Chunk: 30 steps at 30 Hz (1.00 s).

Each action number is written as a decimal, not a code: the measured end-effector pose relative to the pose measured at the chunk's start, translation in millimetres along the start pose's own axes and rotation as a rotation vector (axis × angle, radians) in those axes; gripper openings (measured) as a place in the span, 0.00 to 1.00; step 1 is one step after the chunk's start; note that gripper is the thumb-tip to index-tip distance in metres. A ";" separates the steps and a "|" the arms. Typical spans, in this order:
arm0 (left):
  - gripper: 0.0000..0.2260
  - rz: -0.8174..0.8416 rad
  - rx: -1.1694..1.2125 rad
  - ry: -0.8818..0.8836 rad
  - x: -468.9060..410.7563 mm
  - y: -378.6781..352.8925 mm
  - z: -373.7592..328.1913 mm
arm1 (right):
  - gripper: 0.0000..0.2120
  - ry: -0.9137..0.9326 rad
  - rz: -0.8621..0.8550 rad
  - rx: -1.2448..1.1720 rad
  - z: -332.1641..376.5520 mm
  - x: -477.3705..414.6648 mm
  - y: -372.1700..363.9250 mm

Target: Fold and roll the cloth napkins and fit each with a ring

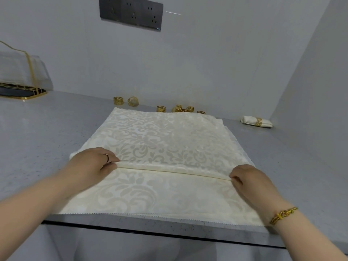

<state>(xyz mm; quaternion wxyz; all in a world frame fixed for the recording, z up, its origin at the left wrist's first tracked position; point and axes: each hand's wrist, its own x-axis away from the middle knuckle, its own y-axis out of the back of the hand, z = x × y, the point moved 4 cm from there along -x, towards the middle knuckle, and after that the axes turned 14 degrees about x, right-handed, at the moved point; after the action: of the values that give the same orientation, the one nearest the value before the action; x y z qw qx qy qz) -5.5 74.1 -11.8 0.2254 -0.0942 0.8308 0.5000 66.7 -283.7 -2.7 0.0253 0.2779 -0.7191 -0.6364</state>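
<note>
A cream patterned napkin (pixel 163 140) lies spread flat on the grey table (pixel 37 129). Its pinked near edge runs along the table's near edge, and its far edge reaches almost to the back edge. A raised fold (pixel 169 171) crosses the napkin from side to side, nearer the front.

The left hand (pixel 90 163) is at the fold's left end, its fingers (pixel 111 160) closed in a pinch on the cloth. The right hand (pixel 252 183) is at the right end, its fingers (pixel 235 178) curled and pinching the cloth in the same way. A bracelet (pixel 282 215) sits on the right wrist.

Gold rings (pixel 118 100) stand loosely spaced along the back edge, some just behind the napkin's far edge. Near the back right corner lies a rolled napkin (pixel 250 120), well apart from the spread one, with a ring round it. A gold-rimmed tray (pixel 22 92) sits at the back left corner. Bare table shows on both sides of the spread napkin, with a wider strip on the left.
</note>
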 end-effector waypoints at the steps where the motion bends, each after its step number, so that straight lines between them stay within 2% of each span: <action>1: 0.13 0.014 -0.015 -0.021 2.3 2.3 -1.0 | 0.10 0.007 0.003 0.030 -2.7 2.5 1.5; 5: 0.19 0.114 -0.037 -0.082 14.2 6.2 -0.7 | 0.06 0.102 -0.002 0.046 -7.2 19.9 2.7; 7: 0.20 0.082 0.002 -0.023 15.4 8.1 -2.2 | 0.17 0.131 -0.074 0.085 -6.7 17.7 -2.9; 8: 0.20 0.038 0.008 -0.009 15.3 8.3 -3.6 | 0.18 0.132 -0.112 0.072 -4.0 14.4 -2.9; 11: 0.17 -0.028 0.029 0.044 14.8 8.6 -7.6 | 0.15 0.101 -0.148 0.044 2.2 4.7 -5.2; 14: 0.11 -0.015 0.049 0.029 17.7 7.6 -8.6 | 0.08 0.015 -0.096 0.009 4.1 1.4 1.0; 17: 0.13 0.115 0.203 0.140 20.4 8.2 -5.7 | 0.12 -0.039 0.043 -0.052 -1.5 3.1 5.9; 20: 0.16 0.097 0.379 0.256 16.2 7.7 3.7 | 0.12 -0.093 0.198 -0.292 -6.6 5.2 3.1; 22: 0.13 0.081 0.378 0.289 10.5 4.7 4.9 | 0.09 -0.121 0.281 -0.416 -7.9 2.0 0.8; 24: 0.10 0.078 0.266 0.299 5.5 2.0 5.6 | 0.07 -0.159 0.312 -0.423 -9.0 -3.0 -4.3; 26: 0.08 0.023 0.184 0.254 3.7 2.7 1.0 | 0.07 -0.145 0.235 -0.261 -2.7 -5.3 -3.6; 28: 0.02 -0.017 0.066 0.038 5.0 4.1 -4.8 | 0.13 -0.054 0.007 -0.085 2.3 -3.6 -1.5; 30: 0.14 0.057 0.018 -0.088 14.3 1.0 -2.6 | 0.16 0.044 -0.088 -0.036 3.9 5.7 -4.1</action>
<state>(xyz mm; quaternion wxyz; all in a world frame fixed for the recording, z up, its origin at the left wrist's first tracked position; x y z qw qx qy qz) -19.2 73.3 -16.6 0.2482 -0.0465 0.8270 0.5022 61.8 -282.8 -9.0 0.0179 0.3226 -0.6939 -0.6435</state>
